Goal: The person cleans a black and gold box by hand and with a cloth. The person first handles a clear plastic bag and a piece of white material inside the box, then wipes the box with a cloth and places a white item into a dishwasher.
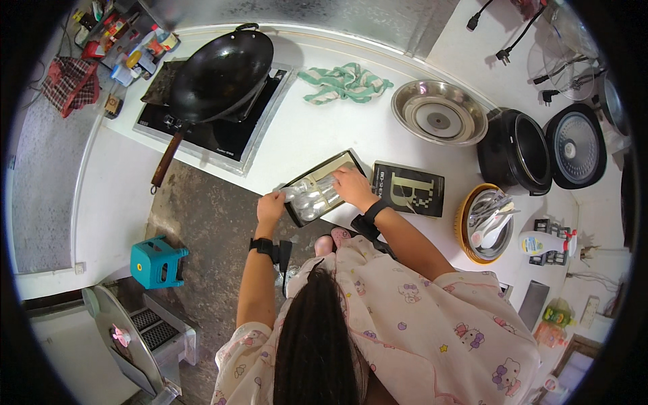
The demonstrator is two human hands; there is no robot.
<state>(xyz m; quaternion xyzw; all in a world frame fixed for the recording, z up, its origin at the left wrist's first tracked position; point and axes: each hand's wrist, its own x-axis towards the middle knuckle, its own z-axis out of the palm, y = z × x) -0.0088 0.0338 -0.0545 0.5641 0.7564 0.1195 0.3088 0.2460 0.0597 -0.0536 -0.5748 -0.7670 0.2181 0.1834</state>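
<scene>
A shallow black box (304, 223) with a pale insert lies tilted at the counter's front edge. Clear, shiny glass-like pieces (310, 205) rest in it, several with rounded ends toward the front. My left hand (271, 206) is at the box's left corner, its fingers closed around a clear rounded end. My right hand (352, 186) reaches over the box's right part, fingertips on the clear pieces; whether it grips one cannot be told. Just right of it lies a black box lid (410, 189) with large pale lettering.
A black wok (223, 76) stands on the induction cooktop (230, 136) at left. Behind are a green-striped cloth (349, 83) and a steel basin (439, 112). An open rice cooker (516, 152), a yellow basket (461, 228) with utensils and a spray bottle (544, 244) stand at right.
</scene>
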